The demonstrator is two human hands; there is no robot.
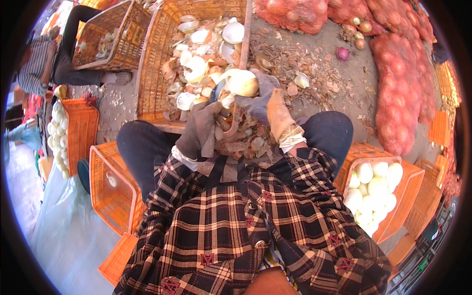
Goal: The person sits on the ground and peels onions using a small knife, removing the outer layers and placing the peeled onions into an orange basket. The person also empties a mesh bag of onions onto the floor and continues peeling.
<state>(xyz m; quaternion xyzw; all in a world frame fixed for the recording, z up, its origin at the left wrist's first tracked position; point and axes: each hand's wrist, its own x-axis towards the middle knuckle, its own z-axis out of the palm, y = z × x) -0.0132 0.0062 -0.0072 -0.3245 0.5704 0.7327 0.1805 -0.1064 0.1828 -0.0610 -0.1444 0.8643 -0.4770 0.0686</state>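
My left hand [201, 129], in a dark, soiled glove, grips a knife; its dark curved blade [217, 91] rises beside the onion. A brownish curved piece [231, 127] shows by the fingers, perhaps the handle. In my right hand [263, 97], gloved in grey and orange, sits a pale, partly peeled onion [243, 83], with a loose layer hanging toward the blade. Both hands are over the near right corner of an orange plastic crate [153, 81], which holds white onion layers [195, 68] and brown skins. More dry skins [254, 138] lie between my knees.
Red mesh sacks of onions [396, 96] line the right. A red onion [342, 54] and a pale onion [302, 80] lie on the littered ground. Peeled onions fill a crate [374, 191] at my right. Another crate [114, 191] stands at my left. A person [40, 59] sits at the far left.
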